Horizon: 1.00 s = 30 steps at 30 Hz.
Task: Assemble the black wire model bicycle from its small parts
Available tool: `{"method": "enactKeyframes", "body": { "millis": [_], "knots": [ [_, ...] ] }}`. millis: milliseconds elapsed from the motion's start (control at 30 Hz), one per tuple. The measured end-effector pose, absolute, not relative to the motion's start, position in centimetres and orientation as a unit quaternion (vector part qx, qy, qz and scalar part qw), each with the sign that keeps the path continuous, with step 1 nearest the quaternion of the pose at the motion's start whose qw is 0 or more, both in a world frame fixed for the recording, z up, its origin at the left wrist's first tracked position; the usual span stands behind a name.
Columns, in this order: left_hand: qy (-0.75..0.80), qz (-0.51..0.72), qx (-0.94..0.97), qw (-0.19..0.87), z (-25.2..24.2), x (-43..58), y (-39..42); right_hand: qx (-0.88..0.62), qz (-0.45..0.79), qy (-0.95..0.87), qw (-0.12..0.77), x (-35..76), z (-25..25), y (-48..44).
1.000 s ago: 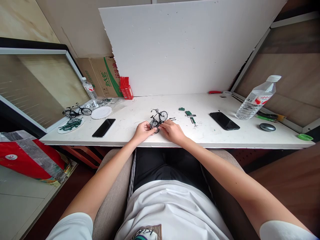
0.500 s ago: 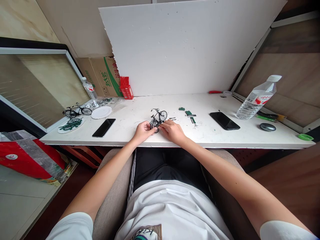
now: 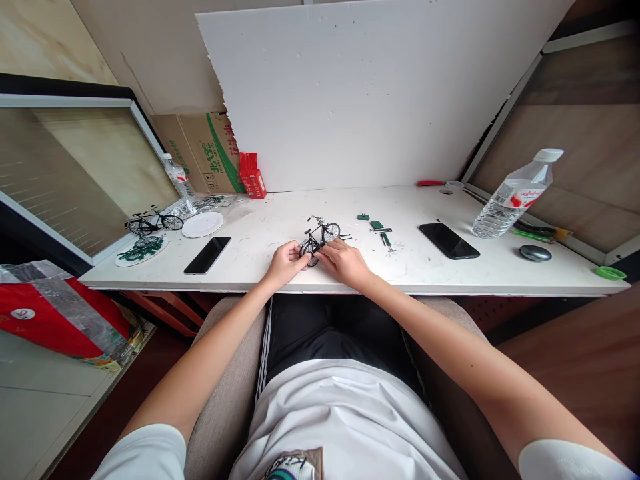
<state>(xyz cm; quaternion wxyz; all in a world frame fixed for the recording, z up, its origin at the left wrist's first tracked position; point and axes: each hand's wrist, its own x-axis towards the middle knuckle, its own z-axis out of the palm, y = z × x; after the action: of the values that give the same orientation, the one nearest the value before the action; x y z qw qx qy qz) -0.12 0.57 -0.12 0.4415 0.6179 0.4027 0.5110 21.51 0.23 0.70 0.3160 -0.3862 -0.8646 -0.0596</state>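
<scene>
A small black model bicycle (image 3: 318, 237) is tilted near the front edge of the white table (image 3: 280, 220), its handlebar end up and to the right. My left hand (image 3: 287, 265) pinches its rear wheel from the left. My right hand (image 3: 345, 264) has its fingers closed at the bicycle's lower right side; fingertips and bicycle overlap there, so the exact part held is hidden. Thin black pieces (image 3: 346, 237) lie just beyond my right hand. Farther right are green and black small parts (image 3: 381, 229) and a green block (image 3: 363, 217).
Phones lie left (image 3: 208, 255) and right (image 3: 449, 241). At the left are another model bicycle (image 3: 154, 221), a white lid (image 3: 203, 225) and a plate of green parts (image 3: 142, 250). A water bottle (image 3: 515, 193) and grey oval object (image 3: 535, 253) stand right.
The model bicycle has turned slightly, its front wheel shifting right and a little down. Both hands stay almost in place on it.
</scene>
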Motion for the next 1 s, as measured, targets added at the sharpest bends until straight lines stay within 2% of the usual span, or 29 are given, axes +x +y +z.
{"method": "enactKeyframes", "body": {
  "millis": [400, 1000],
  "knots": [
    [0.408, 0.491, 0.647, 0.417, 0.12, 0.02, 0.37, -0.418, -0.052, -0.867, 0.267, 21.31, 0.94, 0.18],
    [0.418, 0.53, 0.64, 0.367, -0.35, 0.3, 0.32, -0.422, -0.005, -0.855, 0.301, 21.5, 0.77, 0.48]
  ]
}}
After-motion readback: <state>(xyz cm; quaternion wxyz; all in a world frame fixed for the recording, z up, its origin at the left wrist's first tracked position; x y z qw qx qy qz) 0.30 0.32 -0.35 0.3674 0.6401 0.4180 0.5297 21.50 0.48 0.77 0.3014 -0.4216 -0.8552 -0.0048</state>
